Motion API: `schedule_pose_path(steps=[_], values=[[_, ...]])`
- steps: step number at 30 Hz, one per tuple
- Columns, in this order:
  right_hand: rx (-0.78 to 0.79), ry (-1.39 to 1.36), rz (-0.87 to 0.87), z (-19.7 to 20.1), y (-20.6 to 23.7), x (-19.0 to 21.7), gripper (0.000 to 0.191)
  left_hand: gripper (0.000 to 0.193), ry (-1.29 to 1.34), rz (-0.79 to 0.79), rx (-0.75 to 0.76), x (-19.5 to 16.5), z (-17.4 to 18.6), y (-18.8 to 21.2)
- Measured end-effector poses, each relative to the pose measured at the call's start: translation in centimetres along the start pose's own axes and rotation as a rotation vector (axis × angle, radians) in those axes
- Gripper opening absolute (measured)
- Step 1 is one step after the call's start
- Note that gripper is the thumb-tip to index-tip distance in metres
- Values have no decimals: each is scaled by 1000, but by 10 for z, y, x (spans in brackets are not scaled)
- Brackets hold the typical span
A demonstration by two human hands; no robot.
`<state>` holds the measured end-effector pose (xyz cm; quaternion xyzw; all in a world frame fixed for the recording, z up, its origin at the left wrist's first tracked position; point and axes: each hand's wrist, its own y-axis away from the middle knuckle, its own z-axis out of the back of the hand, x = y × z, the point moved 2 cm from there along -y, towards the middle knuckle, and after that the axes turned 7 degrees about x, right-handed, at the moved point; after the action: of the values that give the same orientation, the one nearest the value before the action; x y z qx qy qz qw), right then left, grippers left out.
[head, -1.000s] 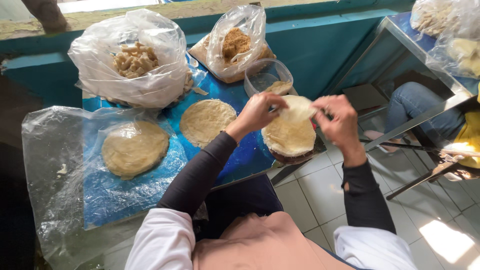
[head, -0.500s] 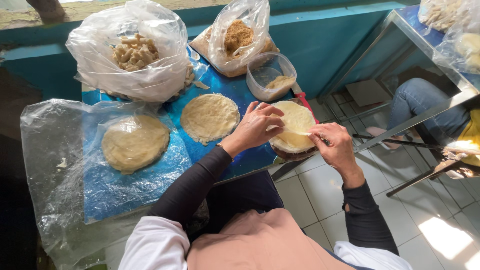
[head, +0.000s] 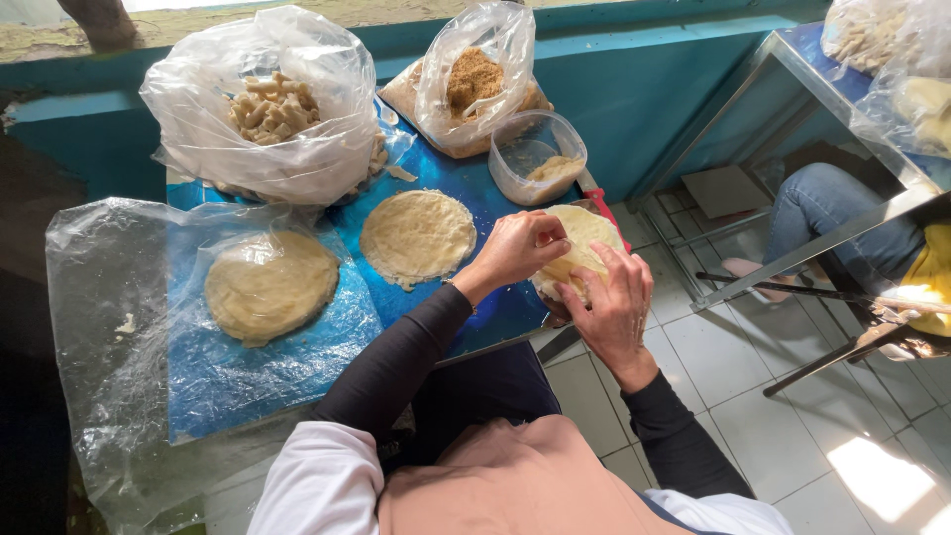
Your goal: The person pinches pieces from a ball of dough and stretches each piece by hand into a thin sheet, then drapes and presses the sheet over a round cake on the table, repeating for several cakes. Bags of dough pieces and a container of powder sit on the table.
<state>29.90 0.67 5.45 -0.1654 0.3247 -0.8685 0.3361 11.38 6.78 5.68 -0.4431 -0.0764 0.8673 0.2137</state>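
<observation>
Pinched by left hand [head: 517, 250] and right hand [head: 609, 302], a thin, floppy, tearable wrapper [head: 577, 238] is held by its rim at the table's [head: 475, 183] right edge.

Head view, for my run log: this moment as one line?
left hand on dough round | right hand on it | flat round beside

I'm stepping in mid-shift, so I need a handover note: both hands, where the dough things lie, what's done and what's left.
Left hand and right hand both grip the dough round at the table's right edge.
Done: one flat round lies bare on the blue table; another round lies under clear plastic.
Left: the held round is not yet laid flat.
</observation>
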Motion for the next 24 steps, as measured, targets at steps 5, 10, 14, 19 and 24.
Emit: schedule_pose_path(steps=[5, 10, 14, 19, 24], values=[[61, -212, -119, -5, 3, 2, 19, 21, 47, -53, -28, -3, 1, 1], [20, -122, -19, -5, 9, 7, 18, 10, -169, -179, 50, -4, 3, 14], [13, -80, 18, -7, 14, 7, 21, 3, -327, -264, 67, -2, 1, 27], [25, -86, 31, -13, 21, 2, 28, 6, -461, -325, 68, -5, -1, 39], [26, -76, 96, -13, 30, 1, 36, 8, -498, -334, 75, -12, -1, 47]])
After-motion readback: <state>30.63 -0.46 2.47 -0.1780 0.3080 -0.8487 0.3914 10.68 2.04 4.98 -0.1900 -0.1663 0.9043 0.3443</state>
